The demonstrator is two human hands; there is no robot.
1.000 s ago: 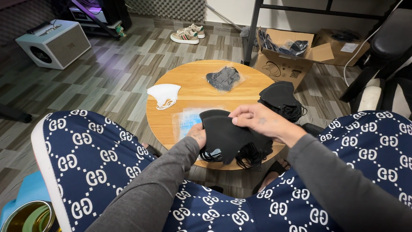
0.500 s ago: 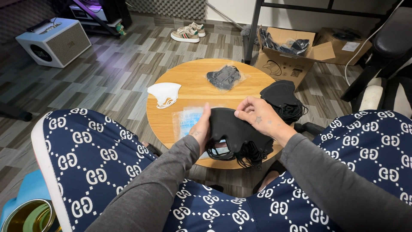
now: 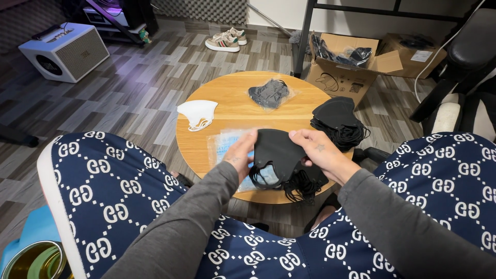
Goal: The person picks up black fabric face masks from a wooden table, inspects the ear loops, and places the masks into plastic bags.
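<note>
Pinching the folded black fabric face mask (image 3: 276, 150) with both hands, left hand (image 3: 238, 155) and right hand (image 3: 320, 152), fingers clamped on its edges, you keep it above the round wooden table (image 3: 232, 111), clear of the black mask stack (image 3: 337, 121).

A white face mask (image 3: 197, 113) lies on the left part of the round wooden table (image 3: 232, 108). Toward the table's far edge sits a bagged dark grey mask (image 3: 269, 94). At the upper left of the frame a white speaker box (image 3: 64, 51) stands on the striped wood floor (image 3: 139, 88), and a pair of pale sneakers (image 3: 226, 40) rests at top centre. Two open cardboard boxes (image 3: 343, 72) sit at the upper right, beside a black chair (image 3: 465, 57).
</note>
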